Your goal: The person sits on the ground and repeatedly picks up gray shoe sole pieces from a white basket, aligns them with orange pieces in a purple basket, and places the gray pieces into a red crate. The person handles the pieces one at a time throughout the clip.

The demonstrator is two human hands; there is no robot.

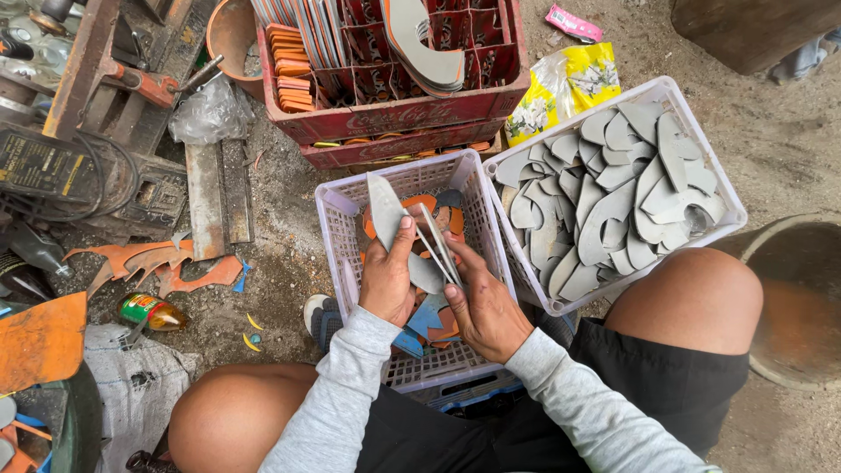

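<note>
A yellow-and-white plastic bag (565, 88) printed with pale flowers lies crumpled on the ground between the red crate and the white basket of grey blades. Above it, near the top edge, a small pink sachet (574, 23) with white print lies flat on the dirt. At the lower left a small bottle (151, 311) lies on its side, wrapped in a red, green and yellow label. On the dark machine at the far left sits a black rectangular plate (39, 165) with pale lettering, tilted. A crumpled clear plastic bag (208, 112) rests beside the crate.
</note>
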